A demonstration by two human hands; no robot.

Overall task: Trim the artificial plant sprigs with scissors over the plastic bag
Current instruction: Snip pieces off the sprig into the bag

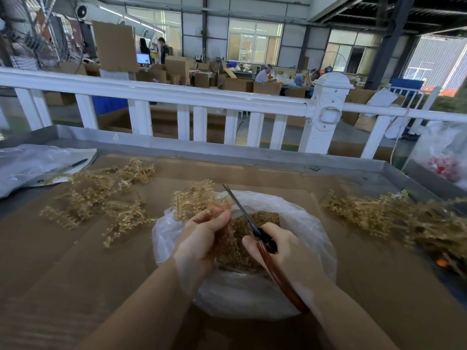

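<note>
While the right hand [283, 246] clamps its grip on brown-handled scissors [255, 231], the left hand [204, 233] pinches a tan plastic plant sprig [197, 200] over the clear plastic bag [310, 223] of trimmings; loose tan sprigs [101, 195] lie farther off on the cardboard-covered worktop [75, 274].

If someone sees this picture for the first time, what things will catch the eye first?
First, the two hands at the centre: the left hand holds a sprig, and the right hand grips scissors over a plastic bag of golden trimmings. Loose sprig piles lie on both sides. Behind stands a white railing.
</note>
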